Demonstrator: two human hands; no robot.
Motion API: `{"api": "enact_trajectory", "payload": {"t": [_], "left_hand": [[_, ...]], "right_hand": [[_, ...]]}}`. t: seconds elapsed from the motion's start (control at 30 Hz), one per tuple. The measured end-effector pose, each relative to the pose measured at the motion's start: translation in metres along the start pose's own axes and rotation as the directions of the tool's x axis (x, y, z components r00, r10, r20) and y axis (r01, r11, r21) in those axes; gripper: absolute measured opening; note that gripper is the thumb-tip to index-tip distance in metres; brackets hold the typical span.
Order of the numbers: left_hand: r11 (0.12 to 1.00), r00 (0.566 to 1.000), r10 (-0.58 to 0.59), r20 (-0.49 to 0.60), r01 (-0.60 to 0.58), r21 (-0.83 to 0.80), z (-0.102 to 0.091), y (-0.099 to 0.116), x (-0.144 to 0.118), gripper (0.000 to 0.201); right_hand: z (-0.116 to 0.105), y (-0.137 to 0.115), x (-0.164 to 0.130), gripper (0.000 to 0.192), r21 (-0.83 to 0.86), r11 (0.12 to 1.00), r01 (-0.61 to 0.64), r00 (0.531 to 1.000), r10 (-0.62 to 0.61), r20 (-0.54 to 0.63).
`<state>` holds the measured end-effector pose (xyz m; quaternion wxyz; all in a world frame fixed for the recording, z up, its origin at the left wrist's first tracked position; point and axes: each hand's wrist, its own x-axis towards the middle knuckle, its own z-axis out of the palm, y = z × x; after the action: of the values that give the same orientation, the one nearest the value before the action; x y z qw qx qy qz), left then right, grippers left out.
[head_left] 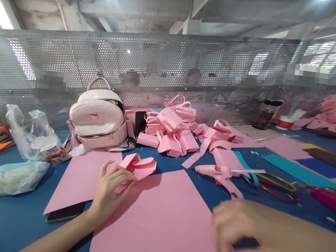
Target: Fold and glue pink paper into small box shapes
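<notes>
My left hand (113, 188) pinches a folded pink paper piece (143, 166) with a loop-like shape, above the upper left edge of a large flat pink sheet (158, 227). Over that sheet's right side is my right hand (234, 236), its fingers curled and smeared by motion; whether anything is in them cannot be made out. Just beyond the right hand, a pink glue gun (220, 173) lies on its side with a glue stick out of its back. A second pink sheet (85, 173) lies left of my left hand, partly over a dark phone (65, 212).
Folded pink paper pieces (173, 128) are heaped at the back beside a pale pink backpack (98, 119). Plastic bags (11, 178) sit at left. On the right are coloured strips (306, 171), a magenta tool (334, 201) and a dark-lidded jar (265, 115). A perforated metal screen (164, 60) stands behind.
</notes>
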<state>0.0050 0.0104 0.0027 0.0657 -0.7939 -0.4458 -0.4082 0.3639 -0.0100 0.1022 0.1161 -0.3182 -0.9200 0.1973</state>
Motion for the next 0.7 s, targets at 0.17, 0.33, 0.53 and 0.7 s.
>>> {"api": "enact_trajectory", "payload": {"t": [0.17,0.33,0.53,0.7], "left_hand": [[1.0,1.0,0.023,0.007,-0.023,0.007,-0.002,0.004,-0.001,0.02],[0.995,0.995,0.099,-0.022,-0.099,0.001,-0.002,0.01,-0.002,0.02],[0.991,0.988,0.122,-0.095,-0.126,-0.039,0.006,0.009,-0.003,0.018],[0.994,0.992,0.099,-0.073,-0.101,-0.032,0.009,0.007,-0.004,0.017]], "right_hand": [[0.039,-0.006,0.07,0.022,0.096,0.986,0.137,0.977,-0.118,-0.177],[0.086,0.012,0.115,0.031,0.043,0.972,0.23,0.893,-0.193,-0.407],[0.103,0.027,0.133,0.007,0.06,0.972,0.226,0.89,-0.181,-0.419],[0.103,0.035,0.129,0.008,0.195,0.957,0.216,0.896,-0.115,-0.43]]}}
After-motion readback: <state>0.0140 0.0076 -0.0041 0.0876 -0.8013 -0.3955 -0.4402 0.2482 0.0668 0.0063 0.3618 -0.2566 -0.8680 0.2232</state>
